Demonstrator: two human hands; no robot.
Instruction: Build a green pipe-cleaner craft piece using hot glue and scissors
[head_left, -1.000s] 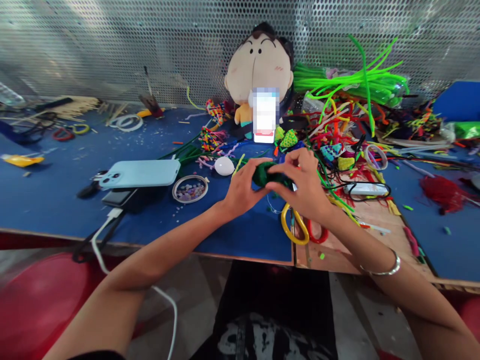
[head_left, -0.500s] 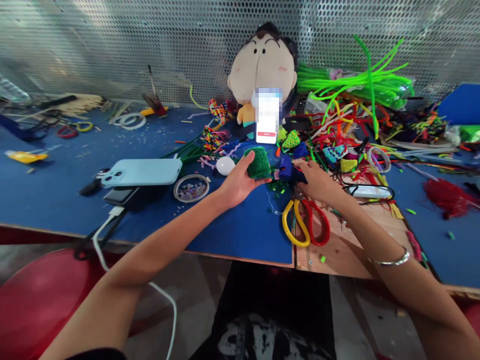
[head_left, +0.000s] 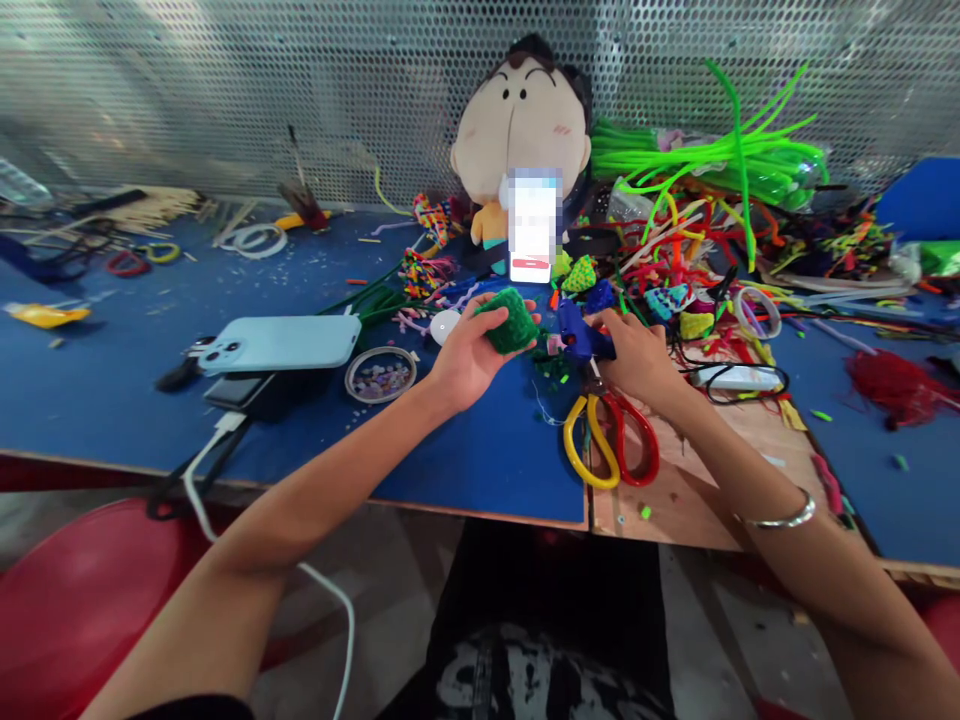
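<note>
Holding the green fuzzy block (head_left: 511,320) up over the tabletop (head_left: 487,455) in my left hand (head_left: 465,352), thumb laid across its near face, one fingertip showing past the far edge. Right hand (head_left: 636,357) curled round the back end of a blue tool (head_left: 574,330), its pale nozzle (head_left: 554,345) turned toward the block; by its shape I take it for a glue gun. Block and tool near each other, nozzle apart from the fuzz.

Step in hand, as I judge it: managing the block with one hand while the other has hold of the tool. From this pose the next move calls for a firm grip on the handle, a steady block, and care around the scissors (head_left: 606,437), whose yellow and red handles lie on my side of the tool and could snag it.

Hard to make out: my right fingertips are lost behind the tool, so I can't tell whether it is lifted or resting, nor whether a finger sits on a trigger. Block's far side and underside hidden. Scissor blades mostly out of sight at the tool. Dark green scraps (head_left: 551,370) by the nozzle too jumbled to sort. Phone (head_left: 531,230) standing before the plush doll (head_left: 517,130): upper screen pixelated, nothing to read
</note>
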